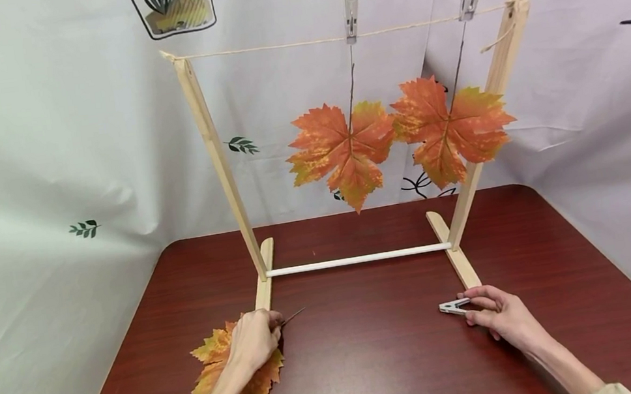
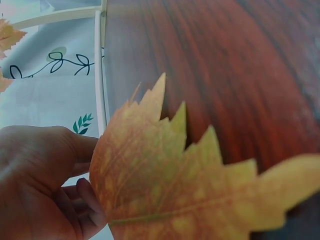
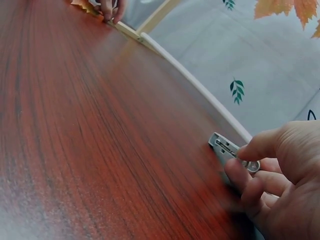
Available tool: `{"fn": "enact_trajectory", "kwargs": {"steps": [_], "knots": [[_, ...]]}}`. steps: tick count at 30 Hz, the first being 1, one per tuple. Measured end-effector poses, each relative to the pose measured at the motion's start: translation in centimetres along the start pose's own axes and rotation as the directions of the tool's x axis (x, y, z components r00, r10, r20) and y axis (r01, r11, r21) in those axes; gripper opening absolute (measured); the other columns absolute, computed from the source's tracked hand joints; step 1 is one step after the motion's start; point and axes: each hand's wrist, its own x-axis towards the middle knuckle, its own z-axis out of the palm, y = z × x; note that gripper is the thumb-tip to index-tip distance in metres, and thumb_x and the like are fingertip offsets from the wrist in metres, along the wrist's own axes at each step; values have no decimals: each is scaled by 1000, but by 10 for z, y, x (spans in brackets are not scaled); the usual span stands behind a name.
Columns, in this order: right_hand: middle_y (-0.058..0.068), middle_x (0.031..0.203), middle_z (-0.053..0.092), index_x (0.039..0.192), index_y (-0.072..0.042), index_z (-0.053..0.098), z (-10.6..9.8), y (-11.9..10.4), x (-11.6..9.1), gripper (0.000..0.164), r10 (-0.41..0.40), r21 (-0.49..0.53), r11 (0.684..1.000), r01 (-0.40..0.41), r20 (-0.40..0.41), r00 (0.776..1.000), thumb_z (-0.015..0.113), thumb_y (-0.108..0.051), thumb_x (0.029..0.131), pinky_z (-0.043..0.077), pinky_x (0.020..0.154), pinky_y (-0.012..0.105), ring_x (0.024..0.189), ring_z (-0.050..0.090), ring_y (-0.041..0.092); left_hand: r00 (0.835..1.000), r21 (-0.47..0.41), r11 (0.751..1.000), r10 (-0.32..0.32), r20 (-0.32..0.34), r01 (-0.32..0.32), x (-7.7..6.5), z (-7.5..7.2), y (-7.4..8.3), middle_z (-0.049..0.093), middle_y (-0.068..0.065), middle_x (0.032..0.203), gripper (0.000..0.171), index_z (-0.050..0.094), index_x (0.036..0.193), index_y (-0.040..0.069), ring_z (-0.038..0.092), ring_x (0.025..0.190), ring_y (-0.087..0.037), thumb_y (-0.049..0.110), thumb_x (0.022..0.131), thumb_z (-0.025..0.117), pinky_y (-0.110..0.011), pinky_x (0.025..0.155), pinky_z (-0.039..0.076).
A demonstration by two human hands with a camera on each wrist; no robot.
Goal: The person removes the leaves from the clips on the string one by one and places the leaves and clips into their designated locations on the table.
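My left hand (image 1: 255, 341) pinches an orange and yellow artificial maple leaf (image 1: 256, 391) near its stem, low over the table's left side. The dark stem sticks out to the right past the fingers, and the wrist covers part of the leaf. In the left wrist view the leaf (image 2: 170, 185) spreads in front of the hand, its toothed edge toward the tabletop. Over on the right, my right hand (image 1: 501, 315) holds a light grey clothespin (image 1: 453, 307) between thumb and fingers, its tip pointing left. The right wrist view shows the clothespin's (image 3: 222, 146) metal spring.
A wooden stand (image 1: 219, 163) with a white crossbar (image 1: 359, 260) rises from the dark red table (image 1: 359, 362). Along its string (image 1: 267, 48), two clothespins (image 1: 350, 12) hold two orange leaves (image 1: 345, 147) by their stems, the leaves overlapping at their edges. White cloth hangs behind.
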Motion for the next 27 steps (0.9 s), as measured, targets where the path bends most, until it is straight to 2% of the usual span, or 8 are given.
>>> {"fn": "enact_trajectory", "kwargs": {"steps": [3,7,12,17,20,23,27], "knots": [[10,110,72,120,14,57,0,0,-2,37,0,-9,1000,0,-2,1000,71,3,88,38,38,26,65,65,14,1000,0,1000,-9,-2,9,0,1,0,65,5,69,17,75,79,12,53,58,-11,-5,76,73,-31,45,43],[13,111,71,122,11,59,1,-2,-2,38,47,-21,999,-47,-31,998,73,-1,88,36,38,24,62,63,14,999,-11,999,-31,-20,31,1,1,1,68,3,72,15,75,80,13,55,58,-12,-2,78,73,-31,43,42],[7,109,73,121,11,61,1,-2,-2,36,79,4,997,-79,-84,993,72,-2,89,34,38,20,59,62,14,995,-19,999,-33,-98,32,2,1,1,68,1,75,11,76,83,12,60,60,-14,2,79,74,-31,46,45],[1,97,75,113,13,64,2,-5,-2,27,42,10,999,-40,-228,973,70,-1,91,46,44,21,56,61,13,978,-16,1000,-16,-210,13,4,-2,3,69,-2,74,4,75,82,9,58,55,-13,6,79,75,-33,44,45],[2,93,76,109,15,64,0,-10,-2,24,10,-6,1000,-12,-274,962,69,-3,93,52,50,23,60,62,11,965,-35,999,-22,-260,14,7,-5,6,67,0,70,0,74,81,8,54,51,-11,8,81,74,-34,43,44],[3,91,76,105,14,64,-5,-17,-1,23,-16,-43,999,4,-288,958,68,-6,95,49,48,21,60,61,9,952,-78,997,-35,-303,12,11,-11,13,66,5,68,2,73,80,10,52,50,-8,9,82,73,-33,44,44],[5,90,76,101,9,67,-11,-31,3,19,-86,-150,988,43,-287,954,67,-9,96,43,45,22,54,58,11,930,-164,986,-45,-364,-16,20,-22,23,64,7,67,8,72,79,13,48,47,-2,5,81,72,-29,44,41]]}}
